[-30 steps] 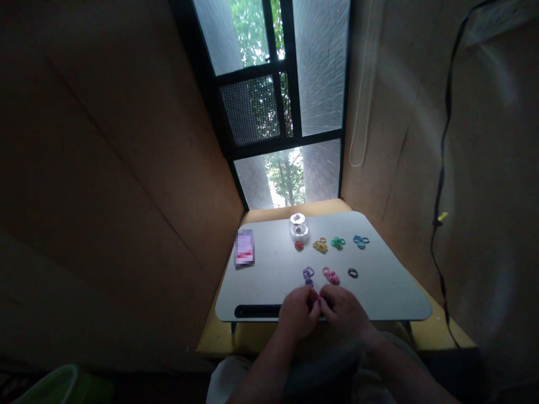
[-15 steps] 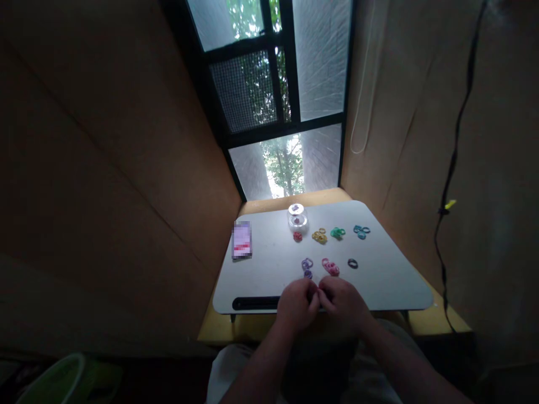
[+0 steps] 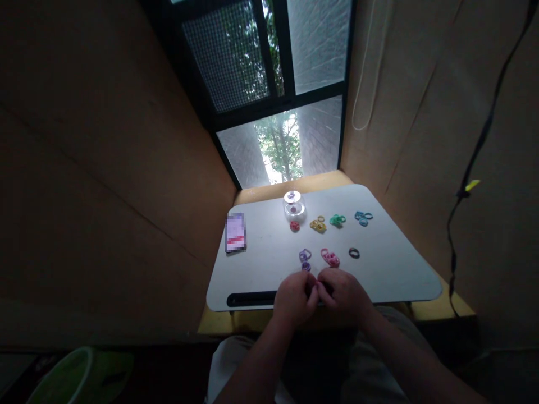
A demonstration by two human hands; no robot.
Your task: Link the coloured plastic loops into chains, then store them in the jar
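Note:
My left hand and my right hand meet fingertip to fingertip over the near edge of a white lap table. Both are closed in a pinch; whatever sits between the fingers is too small and hidden to name. Just beyond them lie purple hair ties and a pile of pink hair ties. A dark hair tie is to the right. Farther back are red hair ties, yellow hair ties, green hair ties and blue hair ties.
A clear round container stands at the back of the table. Toward the left edge lies a phone-shaped, blurred-out item. A black slot runs along the near edge. A green basket is on the floor at lower left, and a window is behind.
My view has tilted down and shifted slightly, so the table appears a little higher and larger. My hands stay pinched together in nearly the same place, and the hair tie piles lie as before.

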